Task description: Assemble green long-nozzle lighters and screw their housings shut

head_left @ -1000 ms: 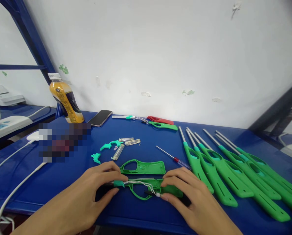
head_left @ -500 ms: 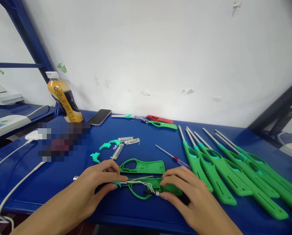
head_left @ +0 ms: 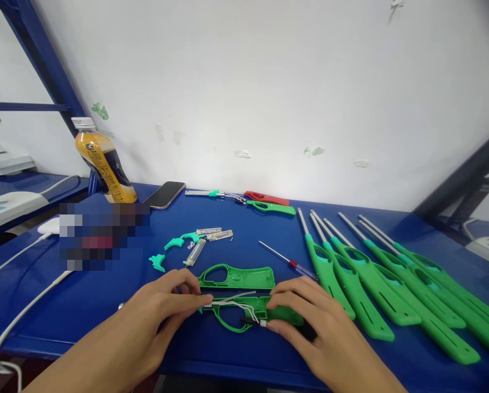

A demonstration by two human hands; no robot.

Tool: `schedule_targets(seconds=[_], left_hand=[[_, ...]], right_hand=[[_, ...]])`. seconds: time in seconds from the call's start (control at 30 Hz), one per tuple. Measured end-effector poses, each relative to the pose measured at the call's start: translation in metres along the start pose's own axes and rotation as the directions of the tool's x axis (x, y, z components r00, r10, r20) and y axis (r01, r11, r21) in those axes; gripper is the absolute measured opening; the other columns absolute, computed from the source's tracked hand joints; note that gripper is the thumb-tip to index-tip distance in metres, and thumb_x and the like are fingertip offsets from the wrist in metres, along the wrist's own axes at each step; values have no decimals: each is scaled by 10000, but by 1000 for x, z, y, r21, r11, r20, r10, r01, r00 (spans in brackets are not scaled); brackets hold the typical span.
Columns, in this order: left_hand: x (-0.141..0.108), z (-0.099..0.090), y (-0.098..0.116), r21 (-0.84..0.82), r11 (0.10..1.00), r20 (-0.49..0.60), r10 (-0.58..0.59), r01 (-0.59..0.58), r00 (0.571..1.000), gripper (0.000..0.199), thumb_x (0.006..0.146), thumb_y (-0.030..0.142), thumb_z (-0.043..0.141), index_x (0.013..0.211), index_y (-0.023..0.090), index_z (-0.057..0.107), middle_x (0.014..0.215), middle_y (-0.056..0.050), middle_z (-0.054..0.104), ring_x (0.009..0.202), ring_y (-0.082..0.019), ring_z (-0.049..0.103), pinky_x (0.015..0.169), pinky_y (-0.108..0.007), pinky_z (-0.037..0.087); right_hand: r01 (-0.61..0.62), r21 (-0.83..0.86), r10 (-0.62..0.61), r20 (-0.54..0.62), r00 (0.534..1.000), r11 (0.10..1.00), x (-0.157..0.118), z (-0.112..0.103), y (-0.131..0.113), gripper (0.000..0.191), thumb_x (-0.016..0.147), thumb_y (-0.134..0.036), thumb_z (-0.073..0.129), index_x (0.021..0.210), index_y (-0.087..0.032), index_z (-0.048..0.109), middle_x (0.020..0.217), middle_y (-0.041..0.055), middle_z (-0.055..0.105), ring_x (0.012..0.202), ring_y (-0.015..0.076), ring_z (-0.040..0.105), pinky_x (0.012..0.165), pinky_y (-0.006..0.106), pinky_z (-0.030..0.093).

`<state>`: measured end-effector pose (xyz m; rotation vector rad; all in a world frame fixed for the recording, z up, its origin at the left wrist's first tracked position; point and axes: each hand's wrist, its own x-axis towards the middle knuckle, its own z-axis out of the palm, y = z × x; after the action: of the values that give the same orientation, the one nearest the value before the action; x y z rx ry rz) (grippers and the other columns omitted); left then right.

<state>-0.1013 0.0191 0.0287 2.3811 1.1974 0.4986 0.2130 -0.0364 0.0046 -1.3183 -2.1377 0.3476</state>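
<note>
My left hand [head_left: 166, 308] pinches the lighter's metal tube [head_left: 207, 307] near its teal collar, mostly covered by the fingers. White wires [head_left: 250, 309] run from it to a small black igniter [head_left: 251, 321] with a white end. Under the wires lies an open green lighter half-shell [head_left: 261, 307], its inside facing up. My right hand [head_left: 313, 314] grips the handle end of this shell, the thumb beside the igniter's white end. A thin clear hose [head_left: 240, 295] sticks out over the shell. Just behind, the other green half-shell [head_left: 250, 278] lies inside up.
Several assembled green lighters [head_left: 363, 295] lie at the right, beside a screwdriver [head_left: 289, 262]. Teal triggers [head_left: 174, 243] and clear fuel tanks [head_left: 195, 252] are behind my left hand. Farther back are a phone [head_left: 166, 195], a bottle [head_left: 105, 164], and red lighter shells [head_left: 266, 197].
My left hand has shifted very slightly, and less of the teal collar shows. The tube's far end at the left is more hidden. My right hand keeps its grip on the shell.
</note>
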Motion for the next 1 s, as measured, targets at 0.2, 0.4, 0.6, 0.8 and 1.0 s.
schedule_targets(seconds=[0.2, 0.4, 0.6, 0.8, 1.0], left_hand=[[8, -8, 0, -47, 992, -72, 117, -121, 990, 311, 1064, 247, 592, 1032, 337, 888, 1101, 11, 803, 951, -151, 802, 875, -170, 576], [5, 4, -9, -46, 986, -138, 150, -158, 979, 345, 1096, 232, 554, 1040, 360, 869, 1130, 22, 770, 945, -133, 767, 853, -178, 536], [9, -5, 4, -22, 994, -39, 110, -111, 993, 389, 1102, 267, 486, 970, 316, 849, 1083, 3, 753, 896, -144, 756, 800, -195, 538], [6, 1, -2, -56, 994, -61, 93, -96, 994, 398, 1124, 287, 471, 970, 310, 837, 1108, -3, 719, 908, -136, 720, 827, -202, 525], [1, 4, -5, 18, 993, -139, 115, -113, 984, 383, 1099, 247, 503, 977, 297, 863, 1069, -24, 747, 849, -140, 717, 786, -193, 559]], right_hand=[[-10, 25, 10, 0, 1000, 1000, -1, 2, 0, 111, 1092, -231, 702, 1145, -326, 680, 1179, -2, 743, 1118, 242, 733, 1031, 448, 557], [-23, 24, 23, 5, 1000, 999, -1, 1, 0, 88, 1092, -236, 703, 1127, -315, 688, 1186, 18, 738, 1130, 252, 728, 1033, 448, 554], [-14, 18, 14, 11, 1000, 1000, 0, 0, -1, 110, 1081, -212, 711, 1130, -309, 693, 1181, 13, 749, 1130, 247, 735, 1076, 458, 551], [-24, 15, 24, 12, 1000, 1000, 1, 0, -1, 108, 1078, -207, 711, 1120, -306, 701, 1180, 13, 749, 1130, 246, 734, 1025, 439, 568], [-32, 15, 32, 15, 999, 999, 1, -1, -3, 98, 1085, -213, 698, 1122, -302, 713, 1181, 24, 747, 1125, 252, 737, 1026, 443, 578]])
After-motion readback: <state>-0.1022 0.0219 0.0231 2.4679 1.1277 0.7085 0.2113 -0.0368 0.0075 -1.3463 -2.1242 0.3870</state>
